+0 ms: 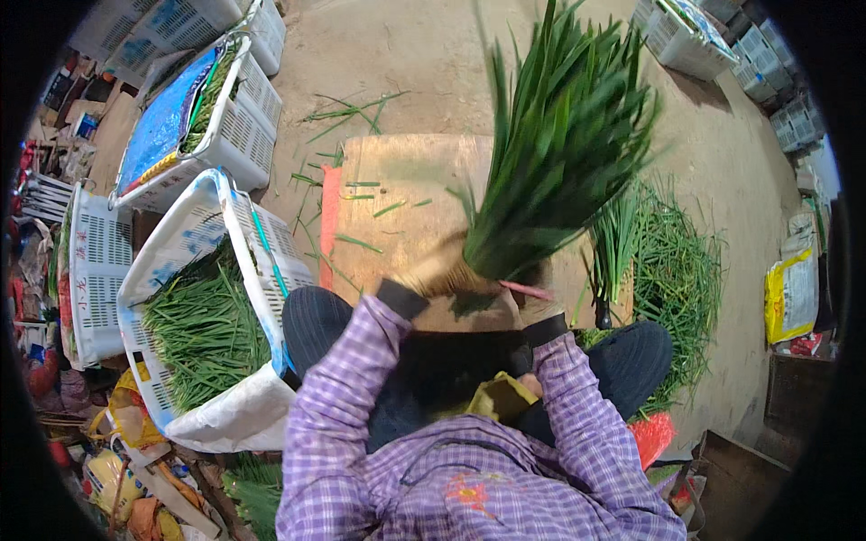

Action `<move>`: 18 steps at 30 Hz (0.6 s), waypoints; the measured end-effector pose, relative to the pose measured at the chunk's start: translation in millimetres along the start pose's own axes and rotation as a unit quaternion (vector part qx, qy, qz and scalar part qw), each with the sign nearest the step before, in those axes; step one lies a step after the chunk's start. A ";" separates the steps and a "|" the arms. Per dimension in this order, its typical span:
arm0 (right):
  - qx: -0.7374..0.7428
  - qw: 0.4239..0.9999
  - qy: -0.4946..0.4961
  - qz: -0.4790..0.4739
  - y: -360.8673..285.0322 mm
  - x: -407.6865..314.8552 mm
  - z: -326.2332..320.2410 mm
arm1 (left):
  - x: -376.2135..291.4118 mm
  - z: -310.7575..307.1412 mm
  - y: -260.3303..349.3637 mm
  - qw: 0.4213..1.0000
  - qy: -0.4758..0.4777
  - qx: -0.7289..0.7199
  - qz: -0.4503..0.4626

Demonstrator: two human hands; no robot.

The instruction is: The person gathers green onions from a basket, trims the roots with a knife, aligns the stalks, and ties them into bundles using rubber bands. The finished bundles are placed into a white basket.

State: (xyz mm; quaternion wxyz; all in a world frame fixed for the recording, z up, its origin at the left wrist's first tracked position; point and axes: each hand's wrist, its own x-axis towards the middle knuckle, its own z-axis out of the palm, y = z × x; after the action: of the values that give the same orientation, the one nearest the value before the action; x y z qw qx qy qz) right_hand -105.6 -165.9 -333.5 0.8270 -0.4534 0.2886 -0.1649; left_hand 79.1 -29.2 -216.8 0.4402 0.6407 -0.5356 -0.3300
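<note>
A large bunch of long, flat green leaves, like garlic chives [555, 155], stands tilted up to the right above a wooden board [413, 162], its upper part blurred. Around its lower end my left hand [440, 270] is closed. My right hand [538, 304] is at the board's near edge, blurred and partly hidden, beside a pink strip [526, 291] that runs across the base of the bunch; its grip cannot be made out. A smaller bunch of chives [616, 237] lies at the board's right side, with a dark handle [602, 314] below it. Short cut pieces [389, 208] are scattered on the board.
At my left stands a white plastic basket [230, 203] holding chives [210, 331]. Behind it is another white basket [250, 115] with a blue cover [169, 111]. Loose green trimmings [680, 291] are heaped right of the board. More white baskets [683, 40] stand at the far right.
</note>
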 end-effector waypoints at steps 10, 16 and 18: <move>0.018 0.980 0.186 0.067 -23.7 -56.3 11.5 | 23.1 -36.0 -46.6 0.942 -0.131 0.074 -0.301; -0.304 0.925 0.193 -0.122 -37.1 -48.4 14.3 | 20.5 -28.6 -62.0 0.933 -0.126 0.114 -0.317; -0.392 0.903 0.115 -0.134 -31.5 -44.9 33.1 | 21.1 -29.6 -56.2 0.932 -0.116 0.148 -0.309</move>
State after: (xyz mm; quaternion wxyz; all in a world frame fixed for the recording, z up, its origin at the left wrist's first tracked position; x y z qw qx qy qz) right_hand -120.2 -137.1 -278.2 0.5134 -0.7535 0.3595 -0.1987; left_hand 132.2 -41.4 -255.7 0.1520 0.7897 -0.4013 -0.4385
